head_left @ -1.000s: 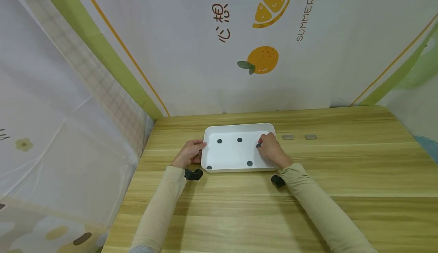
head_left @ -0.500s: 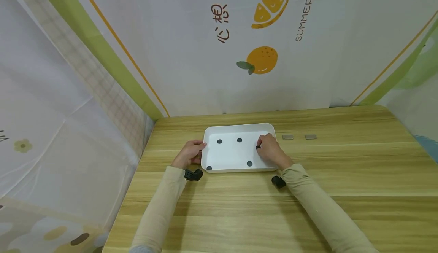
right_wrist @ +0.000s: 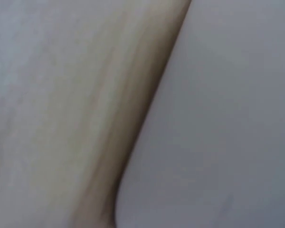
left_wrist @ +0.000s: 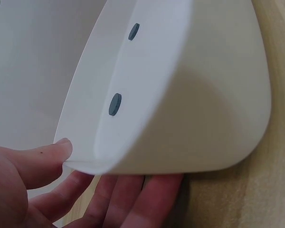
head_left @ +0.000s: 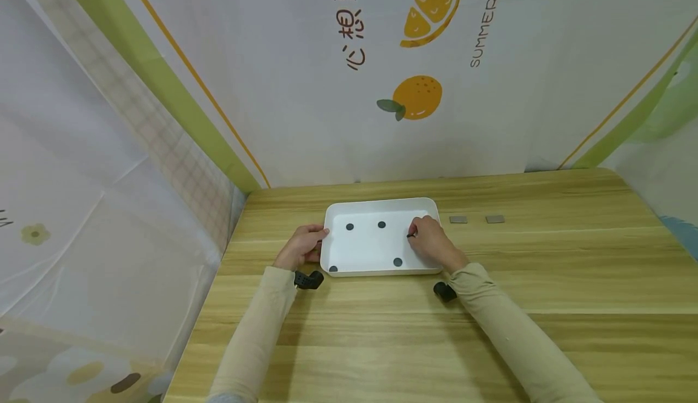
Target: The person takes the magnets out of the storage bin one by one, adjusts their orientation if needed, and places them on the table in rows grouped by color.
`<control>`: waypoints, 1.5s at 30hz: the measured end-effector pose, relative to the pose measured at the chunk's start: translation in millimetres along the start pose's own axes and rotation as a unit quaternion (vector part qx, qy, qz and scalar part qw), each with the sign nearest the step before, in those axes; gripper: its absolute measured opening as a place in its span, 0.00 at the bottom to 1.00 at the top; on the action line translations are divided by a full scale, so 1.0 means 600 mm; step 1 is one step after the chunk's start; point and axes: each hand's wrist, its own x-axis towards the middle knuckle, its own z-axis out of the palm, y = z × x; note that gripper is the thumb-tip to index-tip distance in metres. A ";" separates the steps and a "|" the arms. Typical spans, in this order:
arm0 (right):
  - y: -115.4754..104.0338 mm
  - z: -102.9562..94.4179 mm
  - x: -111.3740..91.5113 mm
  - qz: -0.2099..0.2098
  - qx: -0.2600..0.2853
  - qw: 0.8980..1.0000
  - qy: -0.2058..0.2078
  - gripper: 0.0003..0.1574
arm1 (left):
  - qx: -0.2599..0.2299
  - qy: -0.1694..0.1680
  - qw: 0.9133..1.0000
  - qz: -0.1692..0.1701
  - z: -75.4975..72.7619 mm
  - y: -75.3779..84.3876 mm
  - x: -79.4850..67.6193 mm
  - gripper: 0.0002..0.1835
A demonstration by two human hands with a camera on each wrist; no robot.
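A shallow white tray (head_left: pixel 364 250) lies on the wooden table, with several dark round discs inside it. My left hand (head_left: pixel 300 246) grips the tray's left end; in the left wrist view its thumb (left_wrist: pixel 47 159) presses on the rim while the fingers curl against the outside. Over the tray's right end, my right hand (head_left: pixel 431 239) pinches a small dark disc (head_left: pixel 411 236), seen nearly edge-on. Its fingertips are partly hidden by the hand. Two discs, a left one (head_left: pixel 349 226) and a middle one (head_left: pixel 382 225), lie toward the back; another disc (head_left: pixel 397 262) lies near the front wall.
Two flat grey rectangular pieces (head_left: pixel 458 219) lie on the table (head_left: pixel 382 342) right of the tray. A fourth loose disc (head_left: pixel 333 268) sits in the tray's front left corner. Printed cloth (head_left: pixel 305 118) hangs behind the table. The right wrist view is blurred.
The disc in my right hand has tipped from showing more of its face to nearly edge-on. My left hand and the tray have stayed in place.
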 end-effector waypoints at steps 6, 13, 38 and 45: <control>-0.004 -0.003 -0.003 0.013 0.028 0.999 -0.011 0.04 | -0.002 0.001 1.000 -0.002 0.001 0.000 -0.001 0.24; -0.009 -0.010 -0.007 0.029 0.061 0.998 -0.012 0.06 | 0.002 0.003 1.000 -0.003 0.000 -0.001 0.000 0.24; -0.017 -0.031 -0.014 0.023 0.212 0.977 -0.012 0.14 | 0.005 0.001 1.000 0.001 -0.002 -0.003 0.002 0.23; -0.015 -0.037 -0.013 0.018 0.232 0.973 -0.003 0.14 | 0.005 0.002 1.000 0.001 -0.003 -0.003 0.003 0.23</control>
